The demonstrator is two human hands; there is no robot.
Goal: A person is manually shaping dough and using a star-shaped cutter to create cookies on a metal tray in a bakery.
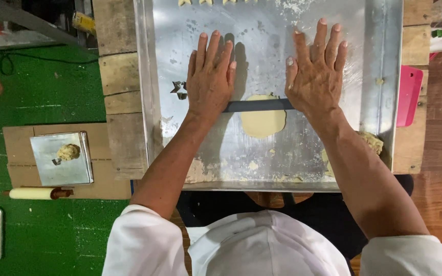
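A flat oval of pale dough lies on a large metal tray. A dark rolling rod lies across the dough's far part. My left hand presses flat on the rod's left end, fingers spread. My right hand presses flat on its right end, fingers spread as well. A star-shaped metal cutter sits on the tray just left of my left hand. A lump of dough rests at the tray's near right, partly hidden by my forearm.
Small cut dough pieces line the tray's far edge. A pink scraper lies right of the tray. On the left, a small metal tray with a dough lump, a cream rolling pin, green flooring.
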